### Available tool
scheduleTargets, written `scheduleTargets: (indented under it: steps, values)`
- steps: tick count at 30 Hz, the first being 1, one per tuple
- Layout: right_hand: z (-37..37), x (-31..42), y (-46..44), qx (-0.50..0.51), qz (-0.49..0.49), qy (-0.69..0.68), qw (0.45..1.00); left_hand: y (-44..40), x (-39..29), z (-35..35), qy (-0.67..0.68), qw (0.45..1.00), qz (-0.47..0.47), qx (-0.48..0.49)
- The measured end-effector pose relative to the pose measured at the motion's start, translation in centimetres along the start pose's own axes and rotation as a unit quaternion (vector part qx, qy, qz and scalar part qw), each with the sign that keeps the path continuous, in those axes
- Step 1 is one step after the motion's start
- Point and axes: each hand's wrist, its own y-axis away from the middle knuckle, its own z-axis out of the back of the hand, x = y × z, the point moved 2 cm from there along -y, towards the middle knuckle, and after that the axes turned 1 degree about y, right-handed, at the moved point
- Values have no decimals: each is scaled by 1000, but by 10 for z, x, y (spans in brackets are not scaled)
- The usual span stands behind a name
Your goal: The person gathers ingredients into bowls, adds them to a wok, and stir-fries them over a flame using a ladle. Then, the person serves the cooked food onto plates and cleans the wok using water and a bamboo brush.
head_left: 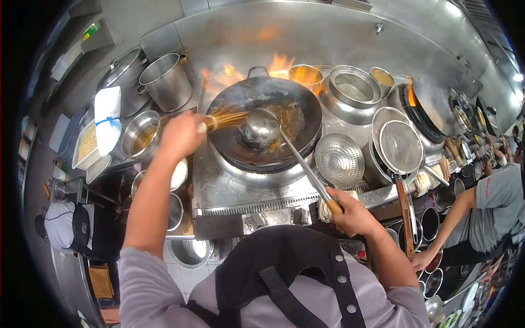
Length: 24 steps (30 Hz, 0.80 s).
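Note:
My left hand [183,134] is closed around a bamboo brush [227,117], whose bristles reach over the left side of a large black wok [229,145]. In my right hand [353,212] is the wooden handle end of a long metal ladle [263,127]. The ladle's bowl is inside the wok, close to the tips of the brush. Brownish liquid and steam show in the wok, and flames [280,61] rise behind its rim.
Metal pots [165,82] stand at the back left, near a bowl of brown liquid [141,135]. A perforated strainer [339,159] and mesh sieves [401,146] lie right of the wok. Another person [497,191] works at the far right; one more person [60,227] is at the left.

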Motion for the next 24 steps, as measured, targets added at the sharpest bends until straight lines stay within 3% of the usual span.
scheduleTargets:
  steps: [1, 2, 4, 5, 8, 10, 11, 14, 16, 17, 18, 20, 21, 22, 23, 24]
  values:
    - [6, -26, -2, -55, 99, 178, 977, 5, 0, 13, 23, 999, 4, -22]
    - [14, -51, -6, -53, 98, 180, 977, 11, 1, 21, 47, 998, 10, -45]
    - [34, -77, -10, -135, 202, 395, 886, 20, -16, 24, 98, 994, -2, -42]
    - [44, -79, -9, -129, 144, 447, 874, 21, -29, 23, 146, 988, -18, -41]
    - [61, -52, 3, -116, 135, 538, 824, 4, -60, -20, 227, 969, -58, -78]
    - [65, -37, 2, -110, 141, 582, 793, -17, -72, -82, 218, 974, -29, -57]
    - [67, -27, 1, -108, 131, 568, 805, -26, -74, -107, 217, 975, 31, -30]
    - [73, -20, -20, -139, 140, 542, 817, -43, -45, -127, 122, 991, 55, 13]
    - [62, -24, -50, -150, 165, 464, 857, -44, -37, -81, 79, 990, 46, 107]
    - [52, -27, -67, -148, 160, 414, 884, -40, -28, -66, 71, 993, 28, 89]
    - [28, 3, -68, -75, 12, 223, 972, -37, -20, -56, 101, 990, 46, 91]
    - [-26, 2, -84, -70, -30, -77, 994, -34, -23, -50, 188, 975, 77, 86]
    - [-42, 5, -74, 6, -53, -358, 932, -32, -36, -54, 221, 970, 69, 70]
    - [-51, 10, -64, 85, -71, -608, 786, -29, -51, -68, 253, 964, 62, 55]
    - [-52, 9, -63, 83, -69, -611, 784, -30, -56, -102, 238, 971, 14, 2]
    - [-52, 6, -61, 57, -53, -536, 841, -38, -53, -140, 249, 968, -1, 27]
